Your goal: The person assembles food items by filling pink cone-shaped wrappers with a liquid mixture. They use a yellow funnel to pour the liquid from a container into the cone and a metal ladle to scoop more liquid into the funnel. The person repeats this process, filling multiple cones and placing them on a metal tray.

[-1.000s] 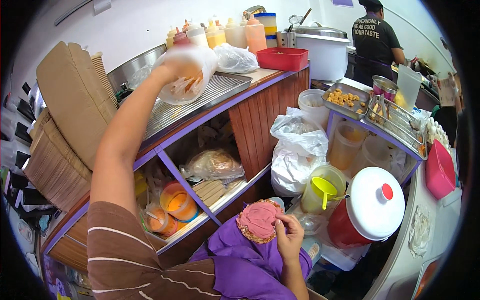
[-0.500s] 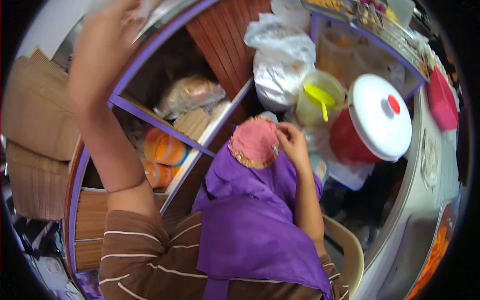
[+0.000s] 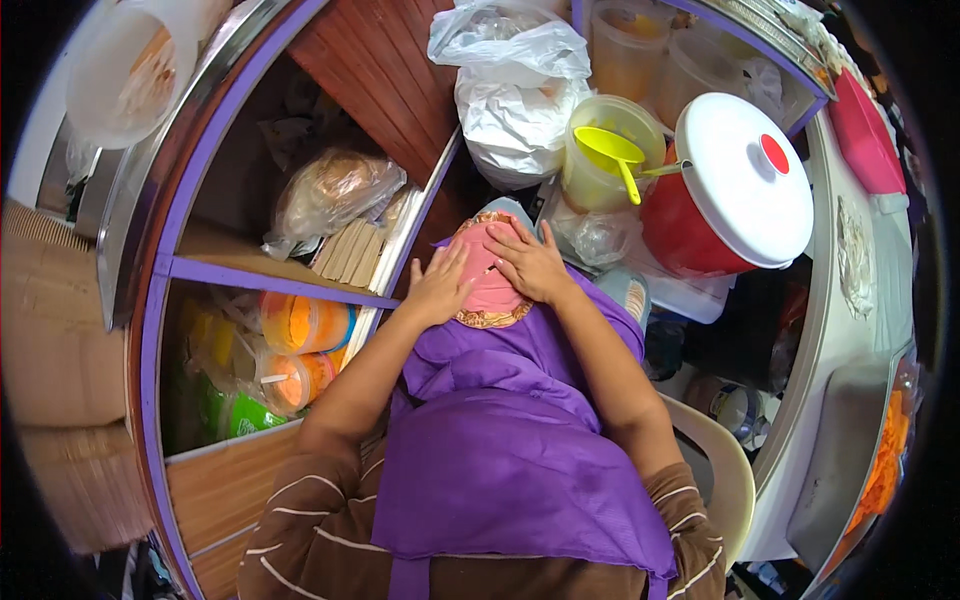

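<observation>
A round pink piece, probably cloth, with a patterned gold-brown edge (image 3: 492, 318) rests on my lap over the purple apron (image 3: 500, 440). On its left part lies my left hand (image 3: 440, 287), fingers stretched out and flat. My right hand (image 3: 530, 263) is spread flat on its upper right part, close to the left one. Between the fingertips a small dark slit or mark shows on the pink surface. Neither hand grips anything.
A purple-edged shelf at left holds a bagged item (image 3: 340, 195) and orange-filled tubs (image 3: 305, 322). Ahead stand a white plastic bag (image 3: 515, 110), a pitcher with a lime ladle (image 3: 612, 148) and a red white-lidded container (image 3: 745, 185). A counter (image 3: 835, 330) runs along the right.
My left hand has come down from the upper left onto the pink piece. My right hand has let go of its edge and now lies flat on it.
</observation>
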{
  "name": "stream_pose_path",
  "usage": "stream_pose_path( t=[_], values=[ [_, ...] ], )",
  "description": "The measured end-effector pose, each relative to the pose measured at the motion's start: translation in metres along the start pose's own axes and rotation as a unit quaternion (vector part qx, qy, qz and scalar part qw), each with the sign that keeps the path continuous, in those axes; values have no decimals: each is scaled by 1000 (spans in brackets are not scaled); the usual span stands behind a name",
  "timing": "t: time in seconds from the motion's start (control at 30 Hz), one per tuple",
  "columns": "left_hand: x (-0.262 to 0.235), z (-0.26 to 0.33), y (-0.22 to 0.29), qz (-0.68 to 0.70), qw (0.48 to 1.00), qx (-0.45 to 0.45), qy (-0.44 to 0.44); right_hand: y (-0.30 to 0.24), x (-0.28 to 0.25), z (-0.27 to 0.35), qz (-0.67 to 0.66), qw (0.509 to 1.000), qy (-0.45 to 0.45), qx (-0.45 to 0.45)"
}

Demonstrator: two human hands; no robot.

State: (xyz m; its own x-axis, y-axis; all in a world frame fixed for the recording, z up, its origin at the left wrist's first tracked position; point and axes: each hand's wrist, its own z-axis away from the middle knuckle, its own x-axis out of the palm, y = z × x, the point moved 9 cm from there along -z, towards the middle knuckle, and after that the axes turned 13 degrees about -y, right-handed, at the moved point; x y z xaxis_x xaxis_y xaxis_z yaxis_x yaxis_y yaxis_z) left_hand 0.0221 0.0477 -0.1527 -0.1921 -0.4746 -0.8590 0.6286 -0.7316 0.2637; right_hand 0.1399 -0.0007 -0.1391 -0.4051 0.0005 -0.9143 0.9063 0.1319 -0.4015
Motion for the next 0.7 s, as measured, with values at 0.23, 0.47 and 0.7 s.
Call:
stream_pose_path(
  t=[0.23, 0.47, 0.7],
  values=[
    [-33, 28, 20, 58, 993, 84, 52, -19, -2, 26, -223, 964, 125, 72],
    [-10, 4, 10, 79, 988, 106, 76, -21, 28, 30, -48, 993, 19, 109],
    [-24, 2, 8, 131, 988, 80, -17, 54, -20, 33, -356, 922, 27, 152]
  ],
)
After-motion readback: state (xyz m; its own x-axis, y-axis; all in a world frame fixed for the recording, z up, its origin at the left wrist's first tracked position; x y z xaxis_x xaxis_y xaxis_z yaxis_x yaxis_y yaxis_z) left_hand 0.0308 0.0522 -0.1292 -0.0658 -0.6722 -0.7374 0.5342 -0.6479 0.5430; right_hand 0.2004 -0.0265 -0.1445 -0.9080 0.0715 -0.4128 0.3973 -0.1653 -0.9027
